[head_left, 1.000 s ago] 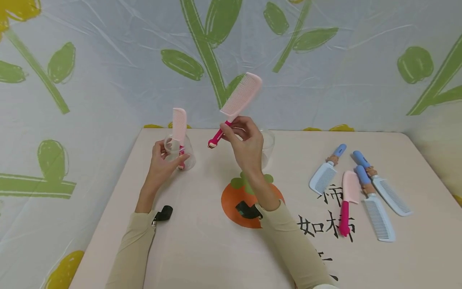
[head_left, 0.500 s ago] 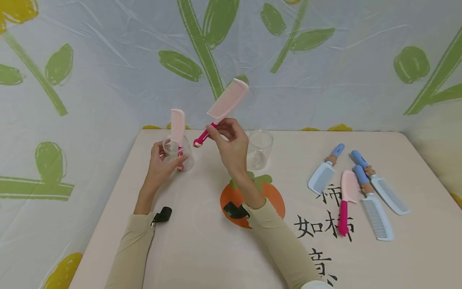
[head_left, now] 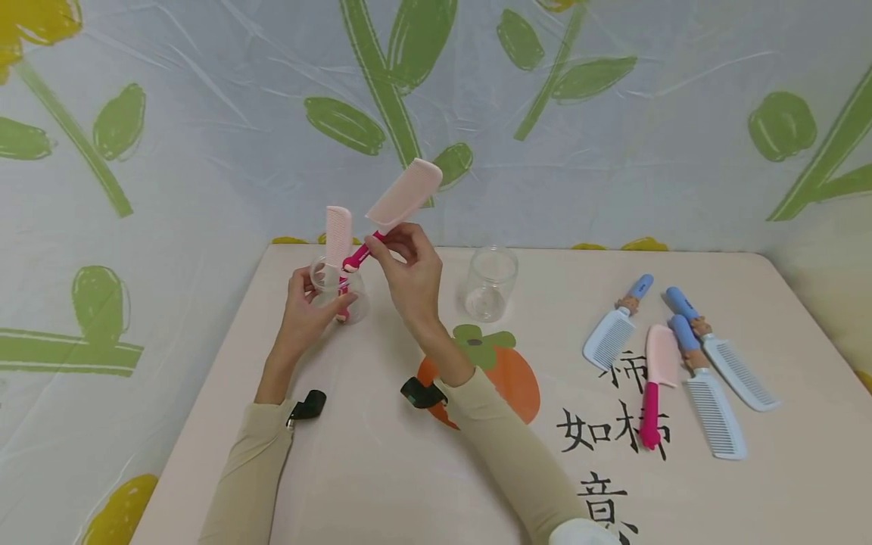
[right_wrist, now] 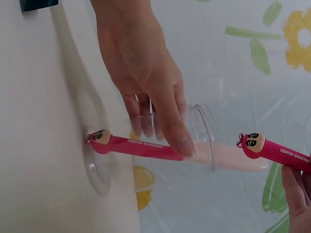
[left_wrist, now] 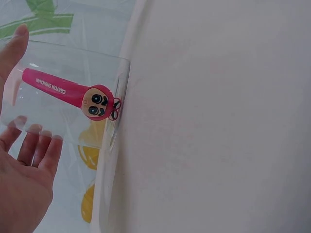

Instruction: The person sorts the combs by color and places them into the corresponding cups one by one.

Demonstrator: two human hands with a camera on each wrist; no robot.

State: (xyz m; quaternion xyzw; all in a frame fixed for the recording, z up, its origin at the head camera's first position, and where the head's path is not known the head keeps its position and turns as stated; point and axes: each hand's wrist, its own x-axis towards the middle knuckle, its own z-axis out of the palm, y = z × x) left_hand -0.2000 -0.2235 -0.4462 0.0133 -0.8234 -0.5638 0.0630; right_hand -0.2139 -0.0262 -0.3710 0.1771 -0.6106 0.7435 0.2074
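My left hand (head_left: 308, 306) grips a clear jar (head_left: 357, 303) at the table's back left, thumb on one side and fingers on the other. Inside it a pink comb (head_left: 338, 235) stands handle down, its magenta handle (left_wrist: 53, 87) ending in a cartoon face near the jar's bottom. My right hand (head_left: 417, 280) pinches the magenta handle (right_wrist: 282, 154) of a second pink comb (head_left: 406, 193), teeth end tilted up to the right. In the head view this handle's face end overlaps the jar's mouth; in the right wrist view it shows just beyond the rim.
Another clear jar (head_left: 492, 284) stands right of my right hand. On the table's right lie a pink comb (head_left: 661, 356) and three blue combs, one (head_left: 609, 337) apart from the others. A printed persimmon (head_left: 518, 386) and black characters mark the tabletop (head_left: 368, 469). A patterned cloth (head_left: 259, 136) hangs behind.
My right hand has moved left with its pink comb, from in front of the second jar to the held jar's mouth, and lowered the comb slightly. My left hand keeps its grip.
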